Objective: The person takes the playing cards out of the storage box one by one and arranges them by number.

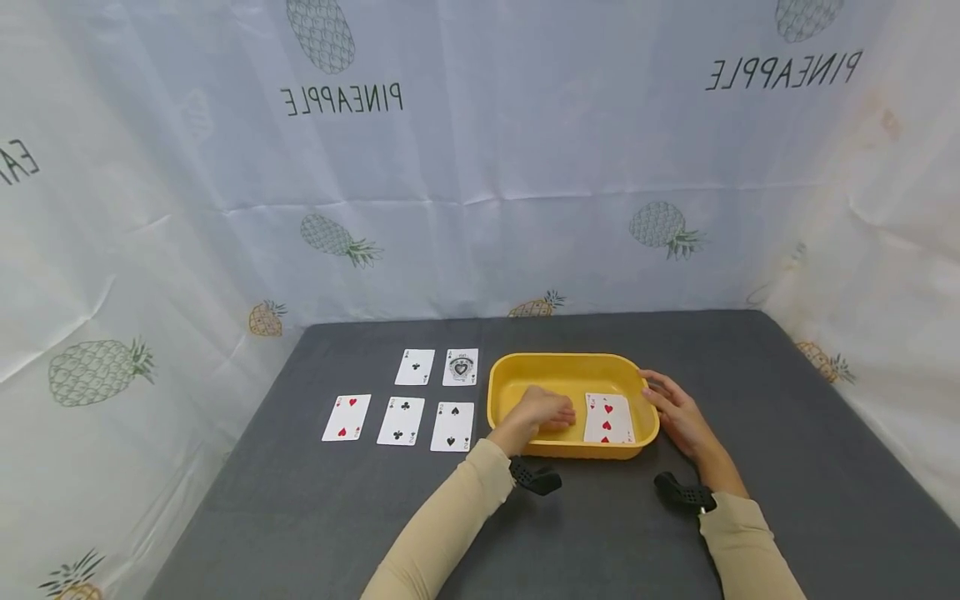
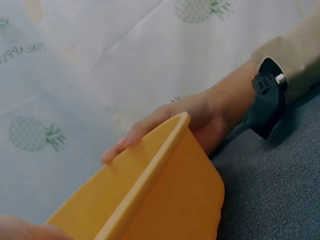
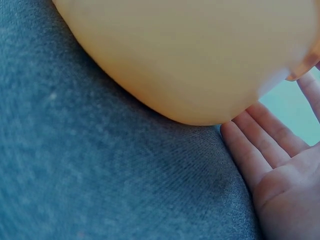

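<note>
You have a plain yellow tray (image 1: pixel 570 375) on a dark grey tabletop (image 1: pixel 300 517). The white card (image 1: pixel 609 421) inside the tray shows you red hearts. Left of the tray, your white cards are a red-heart card (image 1: pixel 347 417), black-club cards (image 1: pixel 401 421), a black-spade card (image 1: pixel 452 427) and an emblem card (image 1: pixel 461 367) with an ornate round black design. Behind the tray, your whitish curtain (image 1: pixel 525 150) bears green and golden pineapples and dark mirrored lettering. Your sleeves (image 1: pixel 442 529) are beige.

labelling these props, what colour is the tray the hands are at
The tray is plain yellow; the head view shows it best.
</note>
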Demonstrator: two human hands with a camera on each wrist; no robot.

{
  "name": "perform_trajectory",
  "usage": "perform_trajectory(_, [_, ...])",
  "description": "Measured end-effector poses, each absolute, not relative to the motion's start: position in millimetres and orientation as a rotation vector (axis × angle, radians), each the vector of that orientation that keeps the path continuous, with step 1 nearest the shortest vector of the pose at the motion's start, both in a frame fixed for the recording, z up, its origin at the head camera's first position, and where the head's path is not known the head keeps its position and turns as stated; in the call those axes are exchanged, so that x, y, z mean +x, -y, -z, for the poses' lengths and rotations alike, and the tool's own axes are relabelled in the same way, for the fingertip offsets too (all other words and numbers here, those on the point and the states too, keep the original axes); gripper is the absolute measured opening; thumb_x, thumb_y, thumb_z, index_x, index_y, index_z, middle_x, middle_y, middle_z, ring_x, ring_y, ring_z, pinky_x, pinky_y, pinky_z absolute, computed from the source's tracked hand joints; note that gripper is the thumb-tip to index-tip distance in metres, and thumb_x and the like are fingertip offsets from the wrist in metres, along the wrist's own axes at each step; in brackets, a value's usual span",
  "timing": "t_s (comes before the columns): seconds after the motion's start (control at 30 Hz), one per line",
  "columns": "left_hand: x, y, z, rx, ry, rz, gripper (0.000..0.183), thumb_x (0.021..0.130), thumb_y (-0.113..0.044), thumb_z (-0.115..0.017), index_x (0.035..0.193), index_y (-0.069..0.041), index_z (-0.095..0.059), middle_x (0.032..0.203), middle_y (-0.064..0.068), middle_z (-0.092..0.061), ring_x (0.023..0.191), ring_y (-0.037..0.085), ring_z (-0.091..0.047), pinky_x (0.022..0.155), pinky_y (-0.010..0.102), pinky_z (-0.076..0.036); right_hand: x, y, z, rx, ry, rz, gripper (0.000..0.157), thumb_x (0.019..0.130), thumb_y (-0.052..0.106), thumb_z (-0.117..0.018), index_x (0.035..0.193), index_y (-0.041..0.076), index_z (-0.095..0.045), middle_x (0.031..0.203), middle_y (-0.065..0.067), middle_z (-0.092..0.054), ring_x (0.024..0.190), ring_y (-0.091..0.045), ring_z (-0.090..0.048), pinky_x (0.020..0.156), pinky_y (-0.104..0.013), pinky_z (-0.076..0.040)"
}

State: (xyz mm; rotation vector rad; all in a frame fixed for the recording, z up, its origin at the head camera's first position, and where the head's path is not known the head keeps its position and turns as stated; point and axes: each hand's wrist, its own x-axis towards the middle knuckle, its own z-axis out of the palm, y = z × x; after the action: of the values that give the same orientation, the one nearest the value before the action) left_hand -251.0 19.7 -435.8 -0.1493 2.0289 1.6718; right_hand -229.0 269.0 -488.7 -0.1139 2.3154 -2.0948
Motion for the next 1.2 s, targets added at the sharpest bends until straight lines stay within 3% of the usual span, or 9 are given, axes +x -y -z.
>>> perform_trajectory(0.3, [-246, -34, 438, -0.205, -2.014, -1.654, 0.029, 0.09, -0.014, -0.065, 0.111, 0.004, -0.065, 0.1, 0.013, -0.073, 0.087, 0.017, -0.071, 0.084, 0.029, -0.06, -227, -269, 490, -0.09, -2.303, 2.104, 0.036, 0.1, 0.028, -0.051, 0.135, 0.021, -0.046, 0.109, 0.026, -0.054, 0.097, 0.01, -0.058, 0.081, -0.009, -0.053])
perform_trajectory(0.7, [-240, -54, 432, -0.256, -2.031, -1.656, 0.021, 0.084, -0.01, -0.07, 0.101, 0.003, -0.069, 0.098, 0.011, -0.072, 0.084, 0.017, -0.071, 0.085, 0.027, -0.059, -229, -269, 491, -0.12, -2.269, 2.147, 0.034, 0.1, 0.024, -0.051, 0.134, 0.02, -0.047, 0.11, 0.025, -0.056, 0.098, 0.009, -0.059, 0.08, -0.01, -0.053])
perform_trajectory(1.0, [-241, -67, 437, -0.266, -2.152, -1.59, 0.018, 0.079, -0.006, -0.073, 0.095, 0.002, -0.07, 0.093, 0.009, -0.068, 0.072, 0.016, -0.058, 0.074, 0.027, -0.056, -229, -268, 491, -0.089, -2.298, 2.109, 0.037, 0.1, 0.027, -0.051, 0.135, 0.02, -0.045, 0.109, 0.025, -0.054, 0.096, 0.011, -0.057, 0.081, -0.009, -0.052])
perform_trajectory(1.2, [-238, -70, 437, -0.144, -2.229, -1.6, 0.015, 0.081, -0.005, -0.074, 0.093, 0.001, -0.068, 0.083, 0.01, -0.071, 0.063, 0.017, -0.062, 0.066, 0.029, -0.06, -229, -268, 490, -0.127, -2.244, 2.181, 0.033, 0.1, 0.022, -0.051, 0.133, 0.018, -0.048, 0.108, 0.024, -0.059, 0.097, 0.009, -0.059, 0.08, -0.01, -0.053])
